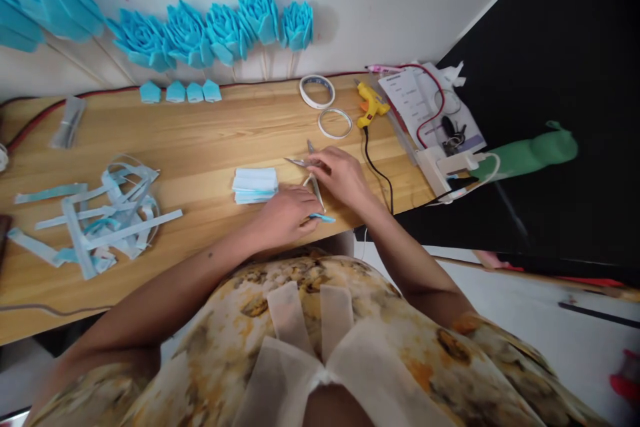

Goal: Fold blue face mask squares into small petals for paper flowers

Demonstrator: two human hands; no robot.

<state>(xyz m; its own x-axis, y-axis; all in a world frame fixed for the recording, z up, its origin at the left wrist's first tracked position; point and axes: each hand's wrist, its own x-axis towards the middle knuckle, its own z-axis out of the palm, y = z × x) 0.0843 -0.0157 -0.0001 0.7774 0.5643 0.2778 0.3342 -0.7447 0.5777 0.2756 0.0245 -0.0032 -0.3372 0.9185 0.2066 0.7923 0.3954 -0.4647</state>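
Observation:
My right hand [340,175] is closed at the pivot of a pair of scissors, its fingers curled over the metal. The scissors' blades [297,162] stand apart, pointing left and away from me, and a pale handle [317,193] runs down between my hands. Close to the table's front edge, my left hand [286,219] is closed on a small light-blue piece of fabric [323,217], mostly hidden under the fingers. A stack of pale-blue rectangular pieces [255,184] lies just beyond my left hand, touching or nearly touching it.
Cut pale-blue strips [115,213] lie tangled at left. Blue fabric flowers [225,30] on sticks line the wall, with several folded blue pieces [176,91] below. Tape rolls [335,123], a yellow glue gun [370,105], papers [425,103] and a power strip [434,173] are at right.

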